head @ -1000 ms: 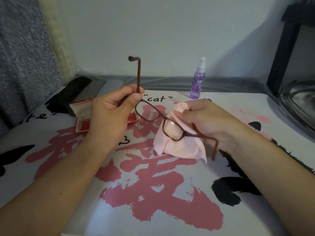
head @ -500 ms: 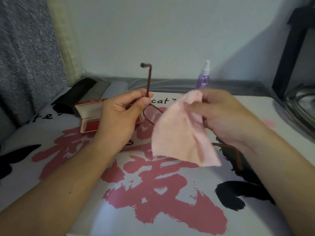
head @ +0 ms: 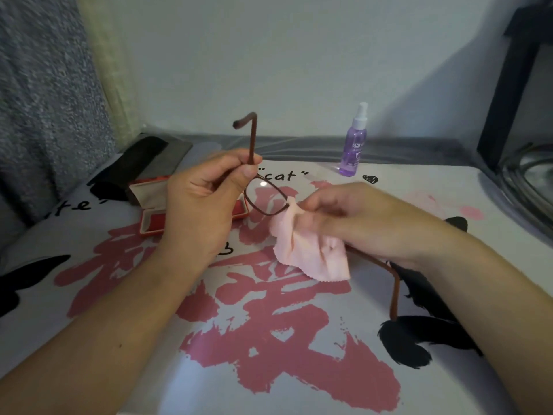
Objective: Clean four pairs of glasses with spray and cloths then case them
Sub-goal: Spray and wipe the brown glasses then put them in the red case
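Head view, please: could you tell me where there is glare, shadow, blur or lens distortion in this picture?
In the head view, a small bright glint sits on the uncovered lens of the glasses; the right hand wrapped in the pink cloth looks slightly soft; a broad diagonal shadow darkens the wall on the right; the spray bottle is fairly sharp; wide-angle bending curves the table and the frame's edges.

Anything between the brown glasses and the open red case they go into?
Only the left hand itself: it pinches the brown glasses at the hinge and sits in front of the open red case, covering its right part. The right hand holds the pink cloth over one lens. Nothing else visibly blocks the path.
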`<state>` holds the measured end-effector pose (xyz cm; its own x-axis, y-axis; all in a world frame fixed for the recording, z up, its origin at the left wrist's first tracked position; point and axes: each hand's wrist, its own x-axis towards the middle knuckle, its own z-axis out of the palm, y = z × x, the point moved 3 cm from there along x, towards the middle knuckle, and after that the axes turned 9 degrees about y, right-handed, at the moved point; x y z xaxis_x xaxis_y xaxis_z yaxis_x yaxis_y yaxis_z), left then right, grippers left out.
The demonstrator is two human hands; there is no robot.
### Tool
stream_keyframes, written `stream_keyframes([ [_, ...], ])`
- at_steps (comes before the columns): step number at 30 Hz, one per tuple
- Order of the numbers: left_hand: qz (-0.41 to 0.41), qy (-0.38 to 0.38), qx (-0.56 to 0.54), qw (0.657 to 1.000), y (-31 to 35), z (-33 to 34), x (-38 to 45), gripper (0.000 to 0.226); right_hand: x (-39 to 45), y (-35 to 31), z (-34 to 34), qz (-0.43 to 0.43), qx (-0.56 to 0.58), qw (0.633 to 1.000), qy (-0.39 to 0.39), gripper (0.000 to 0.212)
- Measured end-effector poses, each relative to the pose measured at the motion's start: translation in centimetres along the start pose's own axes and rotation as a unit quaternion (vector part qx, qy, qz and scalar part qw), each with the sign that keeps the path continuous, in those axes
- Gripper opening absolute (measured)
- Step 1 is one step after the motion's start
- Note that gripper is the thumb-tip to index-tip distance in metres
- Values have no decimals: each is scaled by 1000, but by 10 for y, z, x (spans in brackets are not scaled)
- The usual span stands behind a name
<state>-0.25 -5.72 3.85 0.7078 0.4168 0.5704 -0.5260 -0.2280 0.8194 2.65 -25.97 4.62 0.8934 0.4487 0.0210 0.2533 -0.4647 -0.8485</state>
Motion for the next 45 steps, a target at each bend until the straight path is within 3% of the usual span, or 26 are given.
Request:
stream_keyframes([
  [2,5,4,-4,1000,0,0,1,22,0,4,12,35,61,996,-47,16],
  [5,-9,17,-14,1000,-1,-1,2,22,3,5,18,42,142,988,-34,18],
  [8,-15,13,-11,1000,-2,-1,1,22,5,10,15,61,148,987,-21,26],
  [12,-10,7,4,1000,0,0,0,23,0,10,13,80,172,973,-131,16],
  [15,3,-6,11,1000,-1,1,0,23,0,14,12,117,179,963,-162,26],
  [18,4,-19,13,1000,-2,3,-2,22,1,16,13,118,111,976,-144,28],
  [21,-14,-18,7,1000,-4,4,-2,21,-1,12,16,98,71,987,-107,17],
  [23,-25,-18,4,1000,-5,4,-1,21,-3,9,21,96,90,987,-97,4],
  [29,-42,-14,-7,999,-6,1,1,21,0,9,26,65,110,991,-45,28],
  [34,-45,-3,-10,999,-7,-1,3,22,5,15,26,115,257,959,-6,27],
  [40,17,-40,4,999,-4,3,-3,23,3,15,24,79,212,972,-55,9],
  [45,34,-77,3,996,-5,8,-7,23,5,14,30,54,206,974,-79,14],
])
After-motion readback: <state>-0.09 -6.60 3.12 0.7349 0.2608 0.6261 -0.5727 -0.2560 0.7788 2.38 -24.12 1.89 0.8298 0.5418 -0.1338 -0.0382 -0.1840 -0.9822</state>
